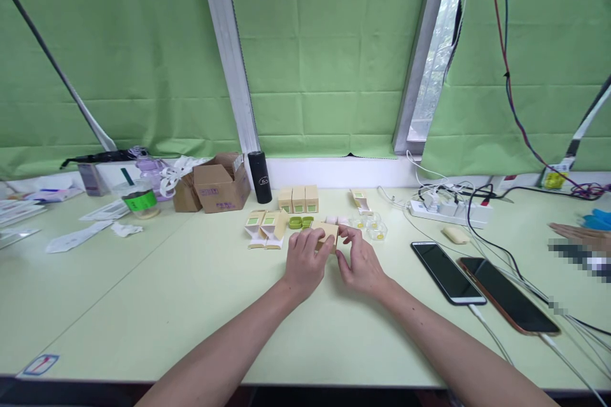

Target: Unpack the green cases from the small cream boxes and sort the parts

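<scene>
Between my two hands is a small tan cardboard box (325, 227). My left hand (305, 264) grips it from the left, its fingers bent over the near and top sides. Against the box's right edge, my right hand (361, 265) has its thumb and fingertips closed in. Just behind lie small green containers (296, 222), pale pink pieces (342, 220) partly hidden by my fingers, and clear plastic cups with yellow spots (377, 231). Two opened tan cartons (266, 227) lie to the left. Several closed tan boxes (298, 199) stand in a row behind, and another opened carton (361, 201) is at the back right.
A black tumbler (259, 178) and an open cardboard box (221, 183) stand at the back. Further left is a plastic drink cup (138, 197). Two phones (449, 273) with cables and a power strip (449, 213) lie right. At the far right edge is another person's hand (580, 236).
</scene>
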The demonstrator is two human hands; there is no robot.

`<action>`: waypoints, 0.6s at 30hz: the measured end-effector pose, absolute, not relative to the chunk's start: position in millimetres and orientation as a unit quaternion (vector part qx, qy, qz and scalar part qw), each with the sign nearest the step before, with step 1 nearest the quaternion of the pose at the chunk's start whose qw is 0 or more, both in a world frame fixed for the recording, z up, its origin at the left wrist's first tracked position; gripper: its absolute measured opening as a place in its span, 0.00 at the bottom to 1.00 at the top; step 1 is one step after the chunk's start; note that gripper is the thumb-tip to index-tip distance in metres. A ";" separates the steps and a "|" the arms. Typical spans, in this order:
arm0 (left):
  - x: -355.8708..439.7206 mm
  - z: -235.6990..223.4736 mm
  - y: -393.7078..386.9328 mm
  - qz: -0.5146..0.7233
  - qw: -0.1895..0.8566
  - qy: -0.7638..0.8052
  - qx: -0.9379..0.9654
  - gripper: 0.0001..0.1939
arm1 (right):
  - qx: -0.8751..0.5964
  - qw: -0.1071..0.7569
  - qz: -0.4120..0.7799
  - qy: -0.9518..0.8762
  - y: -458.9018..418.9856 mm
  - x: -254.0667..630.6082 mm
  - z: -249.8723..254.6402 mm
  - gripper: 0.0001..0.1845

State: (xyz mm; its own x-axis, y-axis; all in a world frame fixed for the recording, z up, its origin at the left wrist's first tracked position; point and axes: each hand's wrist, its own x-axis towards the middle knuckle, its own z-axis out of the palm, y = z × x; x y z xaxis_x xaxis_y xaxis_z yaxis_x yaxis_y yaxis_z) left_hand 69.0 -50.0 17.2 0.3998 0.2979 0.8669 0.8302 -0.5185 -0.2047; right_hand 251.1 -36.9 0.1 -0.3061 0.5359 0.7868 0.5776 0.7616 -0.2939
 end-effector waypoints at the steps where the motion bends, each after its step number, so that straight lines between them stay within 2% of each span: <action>1: 69.1 17.0 -49.7 -0.407 0.326 -0.364 -0.772 0.17 | -0.347 0.475 -0.022 -0.809 -36.9 250.8 -0.4 0.27; 18: 73.9 17.9 -51.7 -0.374 0.269 -0.389 -0.798 0.16 | -0.399 0.459 -0.026 -0.794 -33.3 246.0 -10.9 0.26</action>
State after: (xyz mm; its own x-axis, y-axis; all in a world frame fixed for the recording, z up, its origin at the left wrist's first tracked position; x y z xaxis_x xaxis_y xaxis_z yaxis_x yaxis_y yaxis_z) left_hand 73.9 -51.7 17.9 0.4174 0.4196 0.8061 0.8218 -0.5529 -0.1377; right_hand 246.0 -33.3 -10.9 -0.2608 0.6089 0.7492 0.6568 0.6806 -0.3245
